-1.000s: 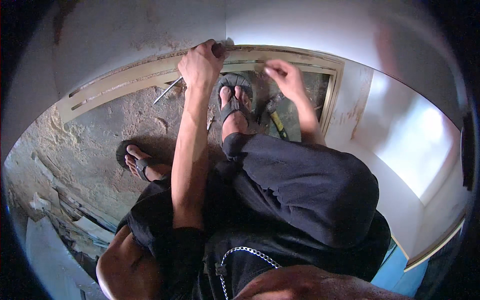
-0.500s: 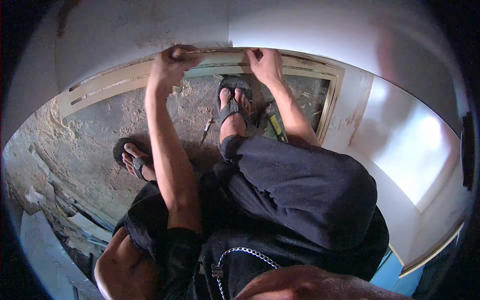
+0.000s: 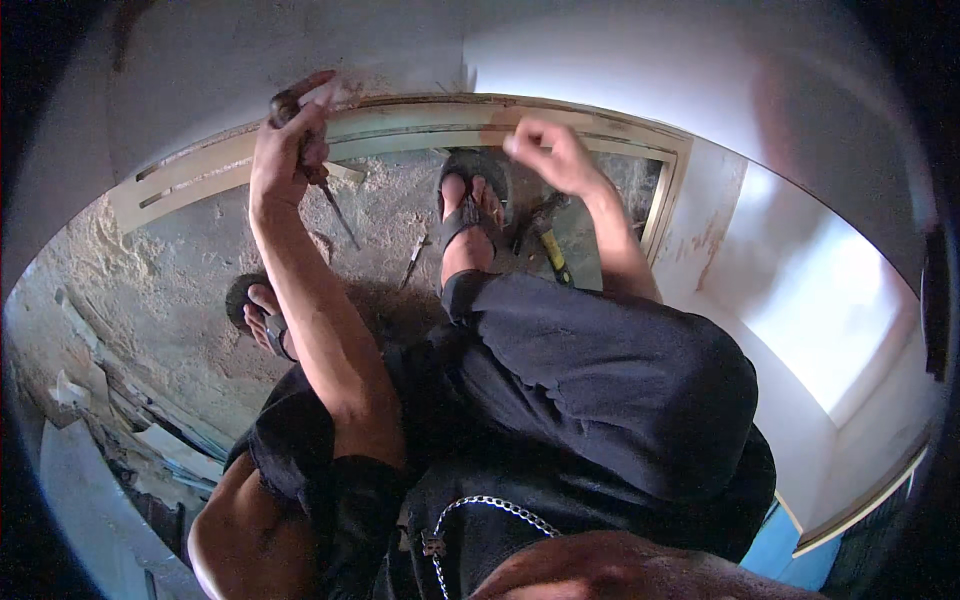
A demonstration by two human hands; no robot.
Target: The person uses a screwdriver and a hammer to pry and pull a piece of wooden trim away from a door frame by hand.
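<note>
Steel by the look of it, the thin chisel [image 3: 318, 185] should be stiff and light, best gripped high on its shaft, which is where the left hand [image 3: 285, 150] is wrapped tight around it, raised before the pale wooden frame [image 3: 400, 125]. The right hand [image 3: 555, 155] (loosely curled, fingers half closed) holds nothing I can make out, hovering above the sandalled foot [image 3: 468, 205].

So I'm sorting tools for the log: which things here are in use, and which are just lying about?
In use:
left hand, shut on a screwdriver
right hand, raised by the frame

Lying about:
hammer by the right foot
small tool on the floor
rubble at left
</note>
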